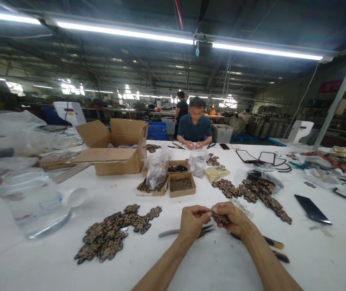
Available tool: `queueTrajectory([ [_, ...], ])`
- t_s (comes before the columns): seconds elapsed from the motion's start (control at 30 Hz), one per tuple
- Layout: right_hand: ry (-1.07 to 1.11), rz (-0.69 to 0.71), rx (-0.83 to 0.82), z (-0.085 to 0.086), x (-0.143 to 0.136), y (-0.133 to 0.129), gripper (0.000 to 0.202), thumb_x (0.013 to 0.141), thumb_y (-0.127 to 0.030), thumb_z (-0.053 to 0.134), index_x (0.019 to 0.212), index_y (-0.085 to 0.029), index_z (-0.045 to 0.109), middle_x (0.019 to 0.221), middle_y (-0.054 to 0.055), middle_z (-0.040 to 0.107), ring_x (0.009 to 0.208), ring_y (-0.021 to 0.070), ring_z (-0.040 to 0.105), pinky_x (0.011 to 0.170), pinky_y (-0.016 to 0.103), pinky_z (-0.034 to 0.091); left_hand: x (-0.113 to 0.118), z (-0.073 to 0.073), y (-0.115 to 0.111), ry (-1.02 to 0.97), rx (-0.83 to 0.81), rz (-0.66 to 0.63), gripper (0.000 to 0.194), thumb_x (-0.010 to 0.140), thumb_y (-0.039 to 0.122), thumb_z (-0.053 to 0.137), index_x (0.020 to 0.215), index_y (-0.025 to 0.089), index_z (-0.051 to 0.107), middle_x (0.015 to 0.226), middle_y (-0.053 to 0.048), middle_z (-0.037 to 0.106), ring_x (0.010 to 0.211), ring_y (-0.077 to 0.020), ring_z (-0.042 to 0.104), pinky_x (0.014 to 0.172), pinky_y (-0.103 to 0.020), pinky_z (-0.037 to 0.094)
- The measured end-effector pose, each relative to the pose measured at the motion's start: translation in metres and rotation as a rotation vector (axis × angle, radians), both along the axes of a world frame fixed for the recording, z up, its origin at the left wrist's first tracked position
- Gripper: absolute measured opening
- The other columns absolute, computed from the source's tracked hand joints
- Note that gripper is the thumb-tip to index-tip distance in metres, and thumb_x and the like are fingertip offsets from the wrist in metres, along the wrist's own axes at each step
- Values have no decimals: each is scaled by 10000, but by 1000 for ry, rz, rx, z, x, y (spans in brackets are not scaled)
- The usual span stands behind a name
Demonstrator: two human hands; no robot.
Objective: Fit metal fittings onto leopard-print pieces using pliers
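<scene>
Patch (220,218), spotted brown and black, is resting in the right hand (227,214), whose fingers are curling closely around it just above the surface (54,270). The left hand (194,220) is meeting it from the side, thumb and forefinger coming nearly together beside the right thumb; whether they are gripping something small, I cannot tell.

Beneath the hands, grey-handled pliers (169,233) are lying on the surface, their dark tips pointing right. A tool with black and orange handles (274,243) is lying partly hidden under the right forearm. A pile of similar patches (109,232) is spreading out to the left, and another heap (260,190) is lying beyond the right hand. Farther off, a small tray (182,194) is holding brassy pieces, and a big cardboard box (118,167) is standing open to its left. A clear jar (36,214) is standing at far left, while a black phone (313,209) is lying at right. Across the surface, a person in a dark shirt (191,128) is sitting with both forearms resting on it.
</scene>
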State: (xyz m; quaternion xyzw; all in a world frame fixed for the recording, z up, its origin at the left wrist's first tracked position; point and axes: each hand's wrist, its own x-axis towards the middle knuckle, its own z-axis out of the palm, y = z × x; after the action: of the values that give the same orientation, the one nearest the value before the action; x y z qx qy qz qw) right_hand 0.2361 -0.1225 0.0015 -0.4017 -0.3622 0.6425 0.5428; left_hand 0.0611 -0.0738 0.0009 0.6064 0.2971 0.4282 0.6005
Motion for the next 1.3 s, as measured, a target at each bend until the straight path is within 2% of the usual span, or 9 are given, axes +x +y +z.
queueTrajectory([
  [0.23,-33,-4,-52,-6,-1,2,231,669,-295,797,772,-116,691,605,22,607,529,124,513,452,242,359,2,-5,-1,-126,-241,-45,264,562,259,877,716,96,739,550,-36,660,494,-112,560,530,-243,457],
  [0.43,-45,-1,-60,-13,-1,4,234,638,-286,809,746,-115,692,577,12,597,473,105,481,421,231,322,0,-4,1,-120,-300,-87,272,538,223,873,723,89,724,539,-25,647,467,-106,543,509,-245,435],
  [0.57,-31,35,-52,-12,-3,5,233,621,-286,814,703,-114,678,546,-1,567,459,93,459,408,214,300,-2,-3,2,-95,-255,-104,223,571,193,832,736,91,721,555,-23,652,475,-103,543,517,-240,430],
  [0.83,48,59,-124,-4,-5,2,211,650,-247,787,710,-117,631,554,-19,535,412,38,354,364,168,150,-6,0,5,23,-7,-93,170,651,185,753,790,93,718,658,-49,688,569,-119,584,575,-236,444],
  [0.9,75,61,-150,-5,-5,3,207,647,-227,786,715,-118,624,567,-22,536,413,27,342,360,152,147,-7,2,6,53,45,-98,161,676,195,733,802,96,720,690,-60,700,605,-132,607,595,-240,454],
  [1.0,111,49,-182,-9,-3,4,199,640,-195,789,724,-114,628,600,-11,562,424,23,370,356,131,194,-9,5,5,87,82,-114,150,673,182,712,799,101,724,732,-71,715,663,-152,637,621,-245,463],
  [1.1,146,20,-209,-15,-2,8,185,629,-143,793,734,-106,645,608,-7,587,421,20,397,364,123,278,-10,7,7,135,42,-125,143,632,161,714,761,100,727,678,-53,698,601,-135,604,577,-235,436],
  [1.2,185,-16,-216,-21,-1,11,169,632,-100,791,748,-93,668,656,18,634,446,29,457,411,133,390,-10,4,10,119,-75,-132,148,582,136,722,724,94,717,571,-22,650,491,-105,530,514,-230,387],
  [1.3,222,-48,-211,-21,-1,12,143,685,-133,792,775,-95,688,704,39,662,507,59,536,508,164,497,-10,1,13,48,-254,-169,173,536,126,743,699,94,694,515,-11,621,423,-95,487,475,-236,351],
])
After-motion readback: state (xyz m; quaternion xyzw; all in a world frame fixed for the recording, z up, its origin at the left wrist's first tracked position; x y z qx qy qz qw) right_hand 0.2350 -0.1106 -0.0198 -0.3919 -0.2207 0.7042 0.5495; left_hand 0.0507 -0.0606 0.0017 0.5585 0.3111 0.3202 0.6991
